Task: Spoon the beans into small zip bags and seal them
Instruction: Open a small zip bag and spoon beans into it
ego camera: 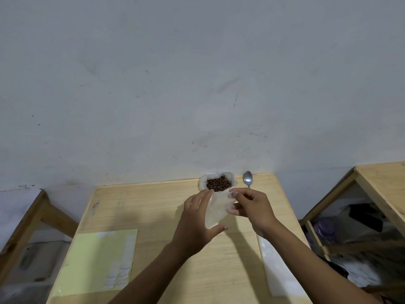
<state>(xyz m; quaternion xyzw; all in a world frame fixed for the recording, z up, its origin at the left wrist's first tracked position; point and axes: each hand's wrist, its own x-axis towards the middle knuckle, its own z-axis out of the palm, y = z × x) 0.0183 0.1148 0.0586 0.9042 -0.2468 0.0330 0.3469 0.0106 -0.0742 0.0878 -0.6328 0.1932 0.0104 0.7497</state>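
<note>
- The small zip bag [215, 210] is held up above the wooden table [166, 218], just in front of the bag of beans [218, 183], and looks empty.
- The left hand [197, 224] holds it from the left, thumb under the lower corner and fingers along its side.
- The right hand [252, 207] pinches its upper right edge.
- A spoon [248, 178] lies just right of the beans, bowl toward the wall.
- A pale green sheet [98, 260] lies well left and nearer than the beans.
</note>
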